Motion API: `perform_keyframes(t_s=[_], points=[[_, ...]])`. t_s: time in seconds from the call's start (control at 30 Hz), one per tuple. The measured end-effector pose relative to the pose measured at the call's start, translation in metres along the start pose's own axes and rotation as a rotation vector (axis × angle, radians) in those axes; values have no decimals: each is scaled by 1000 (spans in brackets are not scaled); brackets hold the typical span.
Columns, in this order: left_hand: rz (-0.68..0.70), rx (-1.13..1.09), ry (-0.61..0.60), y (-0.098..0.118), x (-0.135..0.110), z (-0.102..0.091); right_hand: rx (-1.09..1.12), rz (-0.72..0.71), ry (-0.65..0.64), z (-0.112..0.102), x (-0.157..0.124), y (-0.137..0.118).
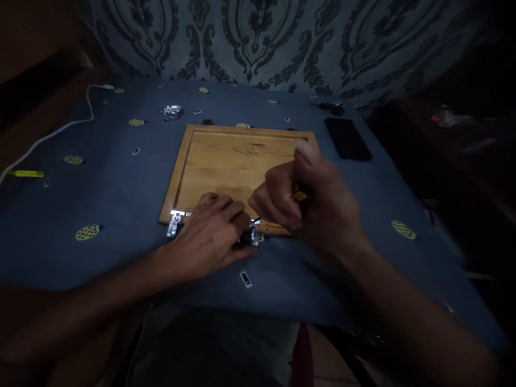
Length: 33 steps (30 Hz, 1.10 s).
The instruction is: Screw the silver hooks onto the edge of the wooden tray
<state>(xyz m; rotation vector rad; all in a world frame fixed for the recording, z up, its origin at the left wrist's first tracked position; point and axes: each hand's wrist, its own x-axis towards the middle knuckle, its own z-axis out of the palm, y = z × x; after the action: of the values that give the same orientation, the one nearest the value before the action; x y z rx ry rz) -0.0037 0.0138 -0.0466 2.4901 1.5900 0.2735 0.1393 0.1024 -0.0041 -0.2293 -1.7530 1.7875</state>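
Right hand (318, 199): curled into a fist, thumb uppermost, around a black-and-yellow handle (300, 194); a thin shaft (257, 219) appears to run from the fist to the right-hand metal fitting (253, 235). Left hand (215, 228): palm down, fingers bent over the near edge of the wooden board (226, 164), beside that fitting; whether its fingertips pinch anything cannot be told. Good practice here would be to keep the shaft in line with its seat, press steadily and turn slowly, the left fingers bracing the fitting but clear of the tip — a slip would likely meet them first. The board lies flat on the blue tablecloth (121, 199); a second metal fitting (173, 224) sits at its near left corner. The chief hindrances are dim light and the hands themselves, which partly cover the contact point. Farther out: loose metal pieces (172, 112) beyond the far left corner, a dark phone (348, 138) to the right, a black object (332, 108) behind it — and, far left, a yellow stick (28, 173) and white cable (68, 124).
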Motion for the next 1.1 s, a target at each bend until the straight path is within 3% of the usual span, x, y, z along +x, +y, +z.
perform_keyframes(t_s=[0.2, 0.37, 0.7, 0.87, 0.97, 1.1], points=[[-5, -16, -23, 0, 1, 0, -12, 49, 179, 10, -2, 2], [-34, -21, -56, 2, 2, -1, 19, -54, 367, 19, -4, 7], [-5, 22, 0, 1, 1, 2, -120, -229, 695, 36, -5, 12], [-3, 35, -1, 1, 2, 1, -155, -226, 831, 37, -3, 13], [-14, 35, -14, 1, 2, 0, -117, -172, 787, 30, -5, 11], [-5, 30, -29, 2, 2, -3, -97, -114, 576, 15, -13, 8]])
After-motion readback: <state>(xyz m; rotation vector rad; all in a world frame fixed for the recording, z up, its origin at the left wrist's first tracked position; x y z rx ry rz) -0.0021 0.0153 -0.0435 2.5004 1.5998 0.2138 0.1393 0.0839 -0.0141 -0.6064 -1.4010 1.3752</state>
